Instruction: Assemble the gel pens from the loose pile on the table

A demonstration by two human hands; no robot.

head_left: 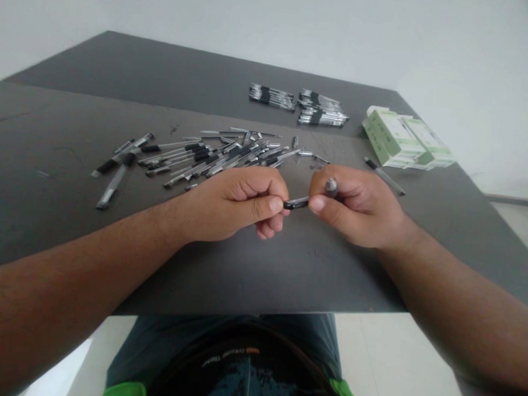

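My left hand (250, 203) pinches one end of a short black pen part (296, 204) between thumb and forefinger. My right hand (355, 205) grips the other end, so the part bridges the small gap between both hands. A second piece with a greyish, rounded end (331, 187) sticks up from the curled fingers of my right hand; its kind is not clear. Behind my left hand spreads a loose pile of clear pens and pen parts (231, 155) with black grips.
Bundled pens (271, 97) lie farther back, with more bundles (322, 110) beside them. Green and white boxes (393, 136) stand at the right. A single pen (384, 175) rests before them; a few crossed pens (116, 180) lie left on the dark table (260, 285).
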